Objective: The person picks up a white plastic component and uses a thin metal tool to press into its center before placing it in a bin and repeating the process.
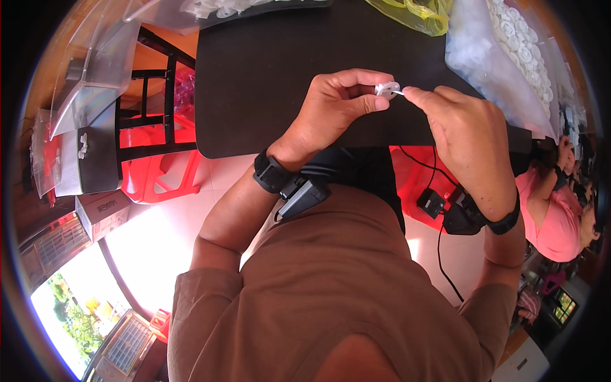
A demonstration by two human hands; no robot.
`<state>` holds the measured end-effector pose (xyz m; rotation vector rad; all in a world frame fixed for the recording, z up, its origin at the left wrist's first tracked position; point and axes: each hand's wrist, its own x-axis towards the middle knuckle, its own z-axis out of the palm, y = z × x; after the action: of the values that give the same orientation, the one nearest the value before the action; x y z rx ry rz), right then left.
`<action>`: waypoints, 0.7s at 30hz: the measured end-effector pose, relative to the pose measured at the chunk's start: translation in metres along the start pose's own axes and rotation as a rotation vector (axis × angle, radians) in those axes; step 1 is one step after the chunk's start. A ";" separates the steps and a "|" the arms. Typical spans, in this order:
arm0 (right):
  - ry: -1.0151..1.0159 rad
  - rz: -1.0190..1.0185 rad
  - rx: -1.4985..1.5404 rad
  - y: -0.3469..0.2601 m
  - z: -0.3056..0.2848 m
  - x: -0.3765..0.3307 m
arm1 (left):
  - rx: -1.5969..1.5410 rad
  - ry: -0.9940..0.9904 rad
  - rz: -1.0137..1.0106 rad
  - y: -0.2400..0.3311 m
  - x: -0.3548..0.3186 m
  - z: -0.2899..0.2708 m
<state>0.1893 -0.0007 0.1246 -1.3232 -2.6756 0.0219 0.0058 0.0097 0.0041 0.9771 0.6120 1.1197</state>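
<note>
Over the dark table (267, 76), my left hand (331, 105) pinches a small round white plastic piece (386, 90) between thumb and fingertips. My right hand (468, 124) is closed, its thumb and forefinger on a thin, pale, stick-like part (398, 93). The tip of that thin part meets the face of the round piece, at a hole or slot. Most of its length is hidden inside my right fingers, so its exact kind does not show. Both wrists wear black straps with small devices.
At the right of the table lies a clear plastic bag (519, 54) full of round white pieces. A yellow plastic bag (417, 16) and a heap of white parts (223, 6) are at the far edge. Red stools (159, 175) stand below; a person in pink (557, 216) sits at right.
</note>
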 end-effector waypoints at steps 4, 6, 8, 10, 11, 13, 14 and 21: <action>-0.030 -0.023 -0.032 0.001 -0.001 0.001 | 0.019 -0.006 -0.002 0.000 0.000 0.000; -0.022 -0.023 -0.019 0.001 -0.005 0.001 | 0.014 -0.002 -0.010 0.001 0.001 0.000; -0.016 -0.027 -0.006 0.002 -0.006 0.000 | 0.007 0.007 -0.015 0.001 0.002 -0.001; 0.060 0.002 0.033 0.003 -0.006 -0.002 | -0.126 0.013 -0.050 0.002 0.002 -0.003; 0.058 -0.001 0.034 0.004 -0.007 -0.002 | -0.127 0.016 -0.049 0.002 0.002 -0.003; 0.098 0.036 0.056 0.005 -0.009 -0.001 | -0.153 0.021 -0.073 0.004 0.002 -0.003; 0.098 0.035 0.057 0.004 -0.009 0.000 | -0.153 0.023 -0.074 0.005 0.002 -0.003; 0.045 0.020 0.065 0.004 -0.003 0.003 | -0.135 0.023 -0.054 0.003 0.002 -0.002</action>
<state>0.1910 0.0033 0.1278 -1.3153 -2.6013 0.0801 0.0033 0.0121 0.0056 0.8290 0.5704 1.1107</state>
